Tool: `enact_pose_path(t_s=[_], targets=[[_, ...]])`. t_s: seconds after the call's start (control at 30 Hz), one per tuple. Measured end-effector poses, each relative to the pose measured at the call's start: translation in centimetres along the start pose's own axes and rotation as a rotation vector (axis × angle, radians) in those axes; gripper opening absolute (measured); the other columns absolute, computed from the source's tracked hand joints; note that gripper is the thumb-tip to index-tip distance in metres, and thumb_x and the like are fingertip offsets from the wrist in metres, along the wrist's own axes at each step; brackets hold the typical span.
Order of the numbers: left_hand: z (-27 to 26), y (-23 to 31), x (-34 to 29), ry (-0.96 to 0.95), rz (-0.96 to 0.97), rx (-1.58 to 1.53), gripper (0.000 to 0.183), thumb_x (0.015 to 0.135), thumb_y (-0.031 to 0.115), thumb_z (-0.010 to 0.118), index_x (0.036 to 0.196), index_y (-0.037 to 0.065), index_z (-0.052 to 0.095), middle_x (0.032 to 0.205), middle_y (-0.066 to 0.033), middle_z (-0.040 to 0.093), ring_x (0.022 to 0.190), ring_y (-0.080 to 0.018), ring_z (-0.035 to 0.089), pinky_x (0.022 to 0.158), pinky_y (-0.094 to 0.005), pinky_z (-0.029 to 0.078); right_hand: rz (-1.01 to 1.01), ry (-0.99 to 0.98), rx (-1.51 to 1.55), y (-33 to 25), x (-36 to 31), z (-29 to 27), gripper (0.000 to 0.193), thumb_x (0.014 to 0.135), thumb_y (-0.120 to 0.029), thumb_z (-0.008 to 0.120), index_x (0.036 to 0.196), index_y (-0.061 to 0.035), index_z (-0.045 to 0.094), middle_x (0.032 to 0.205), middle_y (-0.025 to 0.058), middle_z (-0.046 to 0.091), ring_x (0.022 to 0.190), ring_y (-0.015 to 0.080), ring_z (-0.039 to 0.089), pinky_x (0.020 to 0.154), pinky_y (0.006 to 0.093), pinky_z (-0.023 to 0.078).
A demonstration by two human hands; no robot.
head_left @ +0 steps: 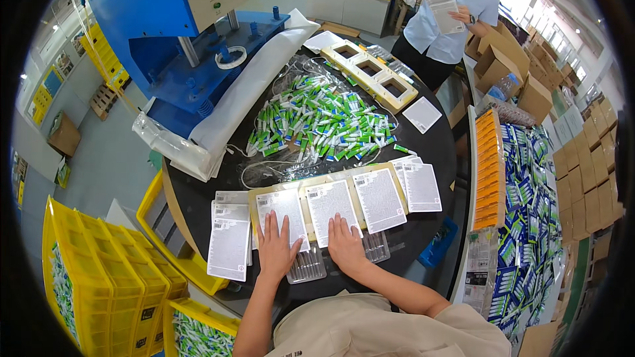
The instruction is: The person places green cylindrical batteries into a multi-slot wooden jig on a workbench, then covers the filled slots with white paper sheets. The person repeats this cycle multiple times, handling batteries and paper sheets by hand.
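Observation:
My left hand [276, 246] lies flat, fingers apart, on the lower part of a white printed card [281, 201]. Fingers stretched out, my right hand [345, 243] rests on the lower edge of the middle card [329, 199]. These two and a third card [380, 201] lie side by side on a cream-coloured frame [301, 184]. Clear ribbed plastic blisters [306, 268] stick out below my hands. A stack of cards [228, 244] sits left of the frame, and more cards [421, 188] lie to its right. Neither hand grips anything.
Behind the frame is a heap of green-and-white tubes [317, 119] on the black round table [423, 152]. A second frame [367, 73] lies beyond. A blue press [145, 33] stands left, yellow crates [106, 277] lower left. Across the table a person [450, 13] holds a card-like pack.

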State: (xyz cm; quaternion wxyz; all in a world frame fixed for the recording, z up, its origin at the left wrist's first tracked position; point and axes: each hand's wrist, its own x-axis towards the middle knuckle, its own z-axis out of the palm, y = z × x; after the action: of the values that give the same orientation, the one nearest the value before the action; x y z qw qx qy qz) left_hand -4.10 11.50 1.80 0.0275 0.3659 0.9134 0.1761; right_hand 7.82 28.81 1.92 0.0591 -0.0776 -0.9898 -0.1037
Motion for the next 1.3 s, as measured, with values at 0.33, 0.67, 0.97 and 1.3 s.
enact_pose_path(t_s=[0.33, 0.67, 0.97, 1.3], targets=[[-0.2, -0.3, -0.2, 0.023, -0.001, 0.07, 0.073, 0.095, 0.046, 0.064, 0.152, 0.006, 0.045, 0.163, -0.0255, 0.028, 0.154, -0.0382, 0.022, 0.123, -0.0601, 0.014, -0.066, -0.085, 0.547, 6.4, 4.6, -1.9, 0.077, 0.091, -0.052, 0.068, 0.15, -0.0064, 0.045, 0.157, 0.0266, 0.037, 0.146, 0.0432, 0.035, 0.12, 0.057, 0.026], [0.7, -0.2, -0.3, -0.067, 0.042, 0.151, 0.079, 0.094, 0.054, 0.061, 0.157, 0.01, 0.039, 0.165, -0.026, 0.024, 0.154, -0.0393, 0.022, 0.123, -0.0604, 0.015, -0.131, 0.033, 0.374, 5.7, 6.8, 3.7, 0.058, 0.103, -0.05, 0.049, 0.156, -0.0286, 0.041, 0.165, 0.0156, 0.028, 0.153, 0.0402, 0.025, 0.124, 0.0577, 0.018], [-1.0, -0.9, 0.3, -0.034, 0.053, 0.048, 0.079, 0.094, 0.048, 0.064, 0.155, 0.005, 0.039, 0.164, -0.0253, 0.026, 0.153, -0.0399, 0.022, 0.122, -0.0636, 0.014, -0.147, 0.041, 0.372, 6.5, 8.0, 2.9, 0.057, 0.102, -0.046, 0.053, 0.154, -0.025, 0.045, 0.163, 0.0164, 0.033, 0.152, 0.0394, 0.027, 0.121, 0.059, 0.022], [2.7, 5.5, 0.4, -0.099, 0.366, 0.165, 0.071, 0.099, 0.05, 0.056, 0.158, 0.014, 0.036, 0.166, -0.0121, 0.03, 0.154, -0.028, 0.027, 0.122, -0.0609, 0.02, 0.297, 0.242, 0.527, 15.5, 6.8, 1.6, 0.056, 0.1, -0.035, 0.06, 0.15, -0.0116, 0.048, 0.156, 0.0202, 0.042, 0.143, 0.0369, 0.04, 0.118, 0.0566, 0.03]])
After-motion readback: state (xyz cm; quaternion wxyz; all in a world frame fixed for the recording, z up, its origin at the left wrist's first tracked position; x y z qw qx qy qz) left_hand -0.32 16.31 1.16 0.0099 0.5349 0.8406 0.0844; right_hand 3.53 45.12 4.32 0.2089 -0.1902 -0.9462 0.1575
